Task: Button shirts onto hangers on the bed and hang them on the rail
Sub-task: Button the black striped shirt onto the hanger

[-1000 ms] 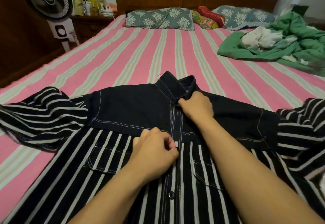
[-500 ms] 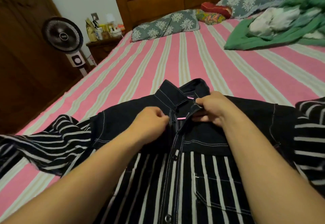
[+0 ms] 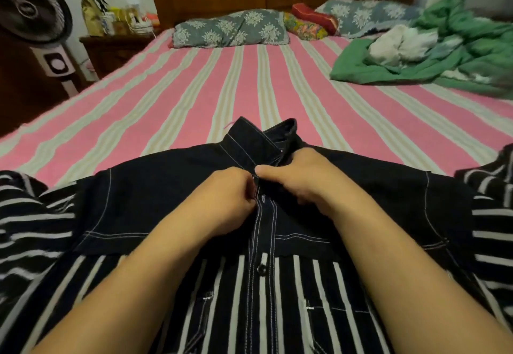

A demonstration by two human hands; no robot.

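Note:
A dark navy shirt [image 3: 155, 201] with a plain yoke and white-striped body and sleeves lies front up on the bed [image 3: 194, 98], collar pointing away from me. My left hand [image 3: 230, 198] pinches the left edge of the placket just below the collar. Touching it from the other side, my right hand [image 3: 299, 178] grips the right placket edge at the same spot. One dark button [image 3: 261, 269] shows lower on the placket, done up. The hanger is hidden; only a pink tip [image 3: 229, 125] peeks out beyond the collar.
A green blanket [image 3: 433, 56] with a white cloth on it is heaped at the far right of the bed. Pillows [image 3: 230, 30] lie against the wooden headboard. A standing fan [image 3: 33, 20] and a cluttered nightstand [image 3: 116, 45] stand left of the bed.
My left hand has moved up from mid-chest to the collar area. Both hands now meet at the top of the placket, and the gap that showed the pink hanger has closed.

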